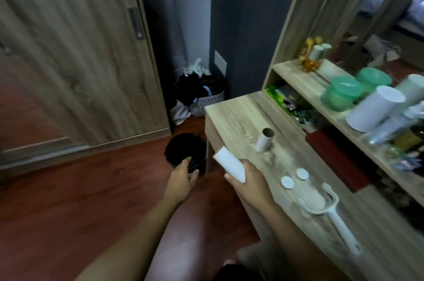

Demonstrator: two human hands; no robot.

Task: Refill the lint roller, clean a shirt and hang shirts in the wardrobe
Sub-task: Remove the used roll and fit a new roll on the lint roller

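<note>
Left of the pale wooden worktop point(241, 115), the right grip point(250, 179) clasps a white paper roll point(230, 164), the left grip point(183, 177) slack-fingered over a round black bin point(183, 149).

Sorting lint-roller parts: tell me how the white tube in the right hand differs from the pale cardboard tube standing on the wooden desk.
The white tube slants, gripped by the right hand; the pale cardboard tube stands upright, untouched, on the wooden desk. The cardboard tube's top shows a dark hollow; the white tube's visible end looks pale. Both are short cylinders.
</note>
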